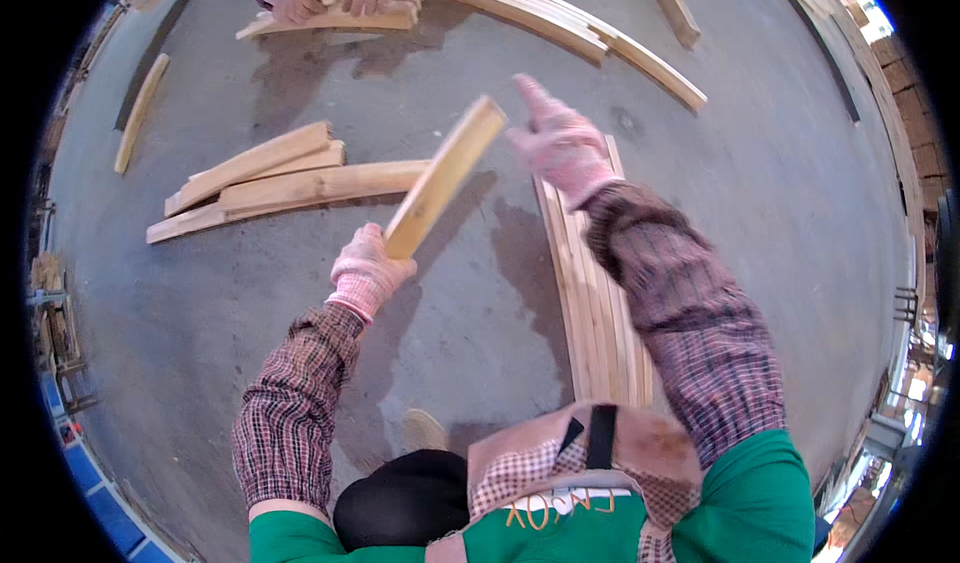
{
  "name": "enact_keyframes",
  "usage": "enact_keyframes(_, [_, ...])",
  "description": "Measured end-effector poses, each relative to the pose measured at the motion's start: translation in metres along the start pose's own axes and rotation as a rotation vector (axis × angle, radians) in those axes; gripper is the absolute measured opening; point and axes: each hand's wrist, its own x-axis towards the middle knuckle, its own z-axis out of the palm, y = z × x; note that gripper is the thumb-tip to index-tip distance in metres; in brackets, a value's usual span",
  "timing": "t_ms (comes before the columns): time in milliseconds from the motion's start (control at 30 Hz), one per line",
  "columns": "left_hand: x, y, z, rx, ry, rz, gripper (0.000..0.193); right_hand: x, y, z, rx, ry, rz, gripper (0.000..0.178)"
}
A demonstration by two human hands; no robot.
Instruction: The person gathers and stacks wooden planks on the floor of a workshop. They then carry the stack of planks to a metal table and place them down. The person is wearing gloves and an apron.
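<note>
My left hand (369, 271), in a pink glove, grips the lower end of a short wooden board (445, 178), which tilts up and to the right above the floor. Beyond the board's upper end, my right hand (560, 143), gloved too, is lifted with its index finger stretched out and nothing in it. Below that hand lies a row of long wooden strips (590, 293) side by side, running toward me. Left of the held board is a small pile of short wooden boards (270, 180), partly covered by it.
At the top, a co-worker's gloved hands (335, 0) rest on more boards (350, 18). Long planks (570, 25) stretch across the upper middle, with a beam (672, 8) to their right. A single strip (142, 113) lies at far left on the grey concrete floor (780, 213).
</note>
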Motion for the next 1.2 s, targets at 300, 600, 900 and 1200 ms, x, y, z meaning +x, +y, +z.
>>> enact_keyframes(300, [0.029,0.093,0.077,0.676,-0.444,0.824,0.030,-0.167,0.192,-0.031,-0.086,-0.289,0.628,0.093])
enact_keyframes(600, [-0.012,0.139,0.047,0.005,-0.400,0.641,0.070,-0.212,0.138,0.048,0.018,-0.273,0.810,0.131])
enact_keyframes(900, [0.111,-0.007,-0.023,0.605,0.195,0.269,0.043,-0.211,0.139,0.045,-0.042,-0.261,0.779,0.130])
enact_keyframes(1200, [0.026,0.046,-0.018,0.353,0.226,0.444,0.051,-0.215,0.095,0.073,-0.555,-0.413,-0.662,0.074])
